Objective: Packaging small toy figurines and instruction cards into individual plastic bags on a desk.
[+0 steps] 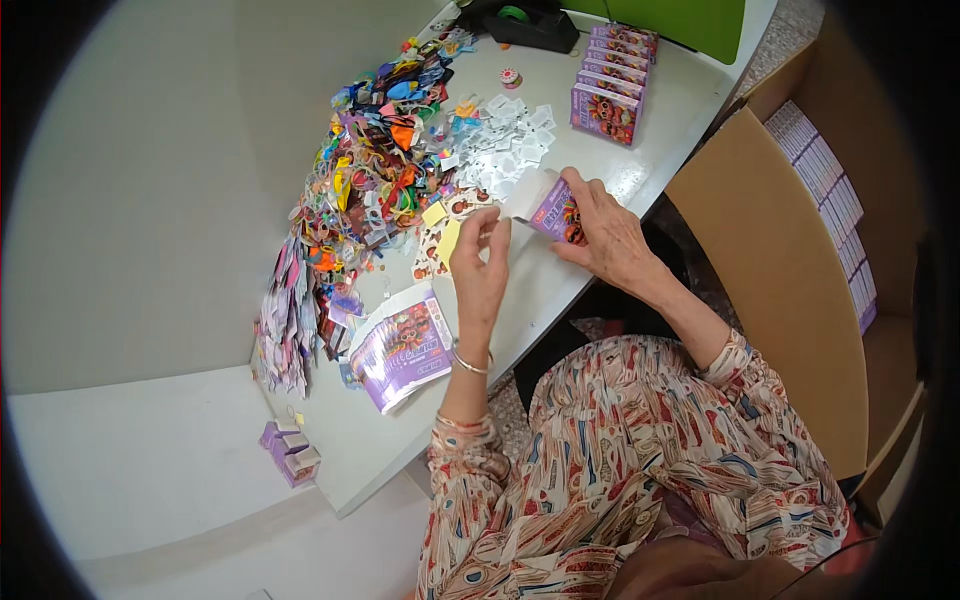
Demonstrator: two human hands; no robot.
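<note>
My right hand (pixel 612 238) grips a small purple carton (pixel 556 215) with a colourful picture on its front. The carton is tilted, and its white end flaps (pixel 528 192) stand unfolded toward my left. Close to that end is my left hand (pixel 481 262), its fingers curled in toward the thumb; whatever they may hold is too small to make out. Beside the left hand lie yellow cards (pixel 450 240) and printed sticker sheets (pixel 430 255). A fanned stack of flattened purple cartons (pixel 405 345) rests left of my left wrist.
A large heap of small colourful trinkets (pixel 385 175) runs along the left wall, with white paper slips (pixel 515 135) beside it. Filled-out purple cartons (pixel 606 112) stand in a row at the back right, near a black tape dispenser (pixel 525 25). An open cardboard box (pixel 775 270) stands right.
</note>
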